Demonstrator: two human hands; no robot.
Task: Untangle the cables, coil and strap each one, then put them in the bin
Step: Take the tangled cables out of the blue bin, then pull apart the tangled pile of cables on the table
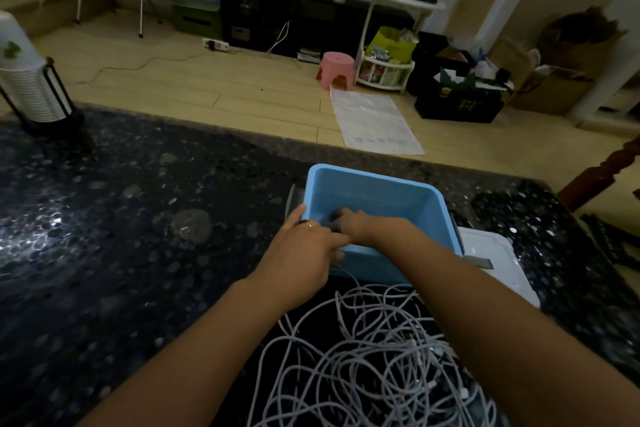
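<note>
Most of the job looked undone. A big heap of white cables (374, 357) lay tangled on the dark speckled table (121, 218), close to the person and just in front of the blue bin (374, 198). No strap or finished coil showed anywhere in the heap, and how many cables made it up could not be counted, since the strands crossed each other too much.

The right hand (349, 224) reached over the near rim into the bin, its fingers curled down around something dark at the bottom. That may have been a first coiled cable being set inside, but it was too dim and hidden to name. The left hand (304, 253) sat at the bin's near left corner with its fingers bent against the rim; one white strand ran out from under it, and whether the hand pinched that strand or only steadied the bin could not be told. Apart from the dark thing under the right hand, the bin's floor showed bare blue.

By count: one bin, one heap of cables, and one white lid (498, 260) lying beside the bin on its right. So at best one cable was in, and the untangling, coiling and strapping of the heap remained.
</note>
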